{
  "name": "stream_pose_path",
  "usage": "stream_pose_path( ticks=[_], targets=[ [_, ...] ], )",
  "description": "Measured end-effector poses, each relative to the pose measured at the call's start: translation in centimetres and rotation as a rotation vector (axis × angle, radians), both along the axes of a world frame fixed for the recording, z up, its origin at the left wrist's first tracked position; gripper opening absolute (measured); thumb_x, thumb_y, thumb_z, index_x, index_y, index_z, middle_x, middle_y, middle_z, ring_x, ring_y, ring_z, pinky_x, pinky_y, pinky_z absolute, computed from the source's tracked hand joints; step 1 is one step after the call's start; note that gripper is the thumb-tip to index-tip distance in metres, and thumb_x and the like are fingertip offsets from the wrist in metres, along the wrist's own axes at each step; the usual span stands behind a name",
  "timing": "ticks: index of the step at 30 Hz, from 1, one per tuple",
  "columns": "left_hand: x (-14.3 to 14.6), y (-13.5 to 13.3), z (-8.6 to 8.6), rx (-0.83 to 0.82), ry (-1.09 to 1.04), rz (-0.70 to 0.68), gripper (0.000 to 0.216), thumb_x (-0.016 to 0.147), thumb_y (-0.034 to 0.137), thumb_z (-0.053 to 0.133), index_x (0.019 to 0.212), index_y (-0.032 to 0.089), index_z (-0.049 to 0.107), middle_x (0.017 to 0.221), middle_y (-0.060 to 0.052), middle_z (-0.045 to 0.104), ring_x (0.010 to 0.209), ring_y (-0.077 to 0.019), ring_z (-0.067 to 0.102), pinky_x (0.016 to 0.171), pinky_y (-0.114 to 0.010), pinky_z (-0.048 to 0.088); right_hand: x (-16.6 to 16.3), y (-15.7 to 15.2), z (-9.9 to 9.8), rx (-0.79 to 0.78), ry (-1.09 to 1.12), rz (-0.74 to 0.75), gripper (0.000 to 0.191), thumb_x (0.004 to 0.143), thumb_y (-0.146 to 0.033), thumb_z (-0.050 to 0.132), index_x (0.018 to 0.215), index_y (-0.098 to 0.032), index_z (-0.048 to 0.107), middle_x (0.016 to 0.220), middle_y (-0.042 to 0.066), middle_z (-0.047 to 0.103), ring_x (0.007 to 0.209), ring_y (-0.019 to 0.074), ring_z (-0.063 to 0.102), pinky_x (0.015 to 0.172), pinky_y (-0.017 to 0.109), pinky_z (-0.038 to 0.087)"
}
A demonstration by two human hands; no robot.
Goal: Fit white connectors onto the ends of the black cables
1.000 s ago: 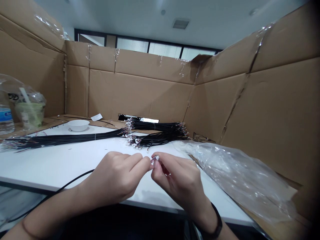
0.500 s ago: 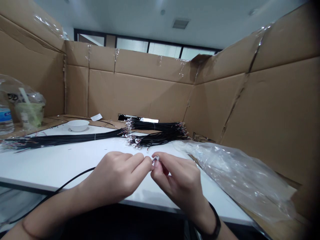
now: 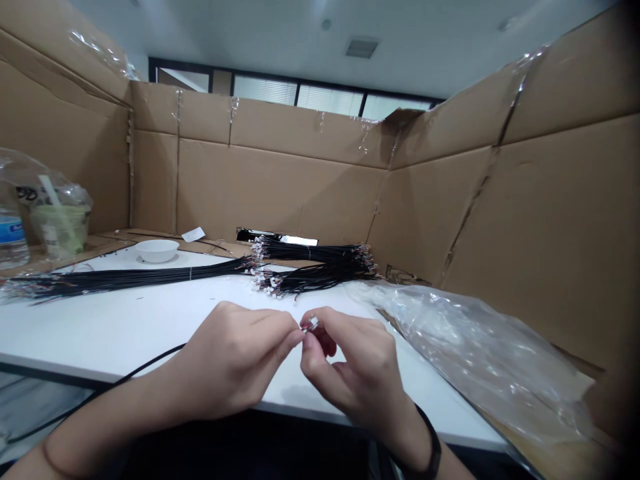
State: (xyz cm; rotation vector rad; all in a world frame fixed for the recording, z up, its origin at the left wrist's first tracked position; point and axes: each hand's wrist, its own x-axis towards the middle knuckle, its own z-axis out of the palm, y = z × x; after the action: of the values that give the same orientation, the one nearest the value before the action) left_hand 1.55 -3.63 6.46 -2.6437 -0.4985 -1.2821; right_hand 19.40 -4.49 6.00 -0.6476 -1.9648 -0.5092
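Note:
My left hand [image 3: 233, 360] and my right hand [image 3: 355, 367] meet above the white table [image 3: 115, 327], pinching a small white wire connector [image 3: 311, 324] between their fingertips. A thin black wire [image 3: 127, 375] runs from under my left hand down to the lower left. The right hand's fingers cover part of the connector. Beyond my hands lie bundled black wires with white connector ends [image 3: 315, 263], and a longer bundle [image 3: 135, 279] stretches to the left.
Cardboard walls [image 3: 280, 187] surround the table at the back and right. A crumpled clear plastic bag [image 3: 480, 360] lies to the right. A white bowl [image 3: 157, 251], a water bottle [image 3: 11, 240] and a green-tinted plastic cup [image 3: 60, 230] stand at the far left.
My hands have drawn slightly closer together, and the connector sits a little lower. My right hand has turned slightly around it.

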Motion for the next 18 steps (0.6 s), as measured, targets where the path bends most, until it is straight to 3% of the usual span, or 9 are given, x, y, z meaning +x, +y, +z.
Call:
stream_pose_path(
  ticks=[7, 13, 18],
  targets=[
    [-0.15, -0.22, 0.25, -0.24, -0.028, -0.062, 0.028, 0.095, 0.012, 0.042, 0.069, 0.018, 0.035, 0.06, 0.007, 0.032, 0.051, -0.0073, 0.029, 0.051, -0.023, 0.024, 0.26, -0.2, 0.39, -0.183, -0.034, 0.126, 0.019, 0.085, -0.013, 0.039, 0.069, -0.022, 0.032, 0.054, -0.007, 0.032, 0.043, 0.0093, 0.029, 0.045, 0.026, 0.024],
    [-0.2, -0.27, 0.36, -0.277, -0.032, -0.074, 0.03, 0.096, 0.013, 0.041, 0.069, 0.019, 0.03, 0.059, 0.007, 0.029, 0.051, -0.0076, 0.027, 0.051, -0.024, 0.022, 0.57, -0.55, 0.52, -0.326, -0.033, 0.178, 0.024, 0.093, -0.015, 0.034, 0.071, -0.022, 0.029, 0.057, -0.006, 0.032, 0.045, 0.0106, 0.03, 0.048, 0.028, 0.023],
    [-0.38, -0.24, 0.19, -0.243, 0.007, -0.072, 0.029, 0.096, 0.014, 0.041, 0.07, 0.02, 0.03, 0.06, 0.007, 0.029, 0.051, -0.0085, 0.027, 0.052, -0.026, 0.022, 0.61, -0.72, 0.66, -0.355, -0.051, 0.205, 0.025, 0.093, -0.015, 0.035, 0.071, -0.022, 0.028, 0.056, -0.006, 0.031, 0.045, 0.0102, 0.029, 0.048, 0.027, 0.023]
  ],
)
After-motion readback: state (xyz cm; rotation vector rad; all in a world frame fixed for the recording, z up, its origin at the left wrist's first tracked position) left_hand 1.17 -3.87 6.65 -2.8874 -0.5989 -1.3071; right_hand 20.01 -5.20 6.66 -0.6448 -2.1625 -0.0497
